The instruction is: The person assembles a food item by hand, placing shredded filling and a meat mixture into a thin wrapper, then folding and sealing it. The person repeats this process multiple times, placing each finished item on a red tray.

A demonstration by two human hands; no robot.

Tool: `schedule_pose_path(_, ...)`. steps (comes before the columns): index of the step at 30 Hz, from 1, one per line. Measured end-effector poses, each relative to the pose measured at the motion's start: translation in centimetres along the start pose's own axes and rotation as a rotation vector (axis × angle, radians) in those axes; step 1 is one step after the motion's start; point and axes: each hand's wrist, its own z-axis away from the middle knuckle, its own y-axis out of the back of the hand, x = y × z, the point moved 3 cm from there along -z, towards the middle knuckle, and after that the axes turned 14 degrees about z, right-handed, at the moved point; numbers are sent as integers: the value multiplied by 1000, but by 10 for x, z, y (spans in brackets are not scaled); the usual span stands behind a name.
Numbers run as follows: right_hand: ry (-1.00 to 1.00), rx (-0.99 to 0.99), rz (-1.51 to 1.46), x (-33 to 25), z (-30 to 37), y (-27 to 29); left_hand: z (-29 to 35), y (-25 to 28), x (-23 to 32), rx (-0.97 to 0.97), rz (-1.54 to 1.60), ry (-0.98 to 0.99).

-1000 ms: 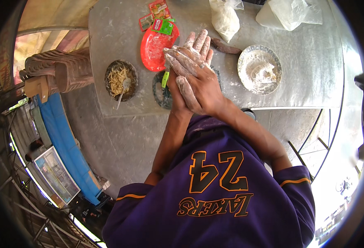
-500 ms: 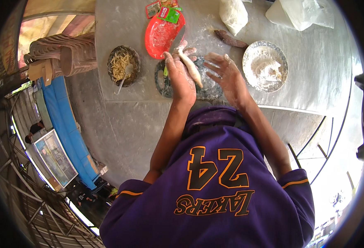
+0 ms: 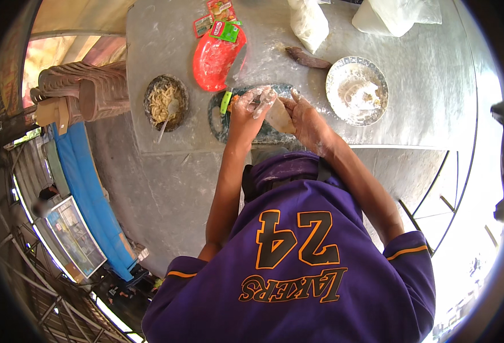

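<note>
A pale, floury piece of dough [image 3: 280, 116] hangs between my two hands, its flat side showing. My left hand [image 3: 249, 114], white with flour, has its fingers curled at the dough's left edge. The fingers of my right hand [image 3: 310, 123] are closed on its right edge. Beneath them lies a dark green marbled cutting board [image 3: 217, 123] dusted with flour. Just left of my left hand is a knife [image 3: 225, 102] with a green handle, its blade reaching over the red plate. Small orange bits [image 3: 234, 100] show beside my left fingers, partly hidden.
Left of the board stands a bowl [image 3: 147, 108] of pale strips with a spoon. Beyond it are a floury red plate [image 3: 210, 71] and sachets [image 3: 224, 31]. A patterned plate [image 3: 333, 98] holds flour; a brown elongated root [image 3: 308, 58] and white-filled bags [image 3: 309, 28] lie farther back.
The dough, a roll lying on my open left palm before, is now held between both hands lower over the board. My right hand has closed on it. The view has shifted slightly.
</note>
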Motion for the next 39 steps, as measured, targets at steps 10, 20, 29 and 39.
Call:
schedule_pose_path(10,15,-44,111,20,6,-15,7,48,-32,31,357,104)
schedule_pose_path(20,219,-23,223,9,-4,-84,30,57,-36,-450,1359,175)
schedule_pose_path(29,748,660,1421,-18,15,-157,44,118,-9,-449,1329,230)
schedule_pose_path(39,674,696,1367,20,-28,-210,33,189,23,-497,950,-48)
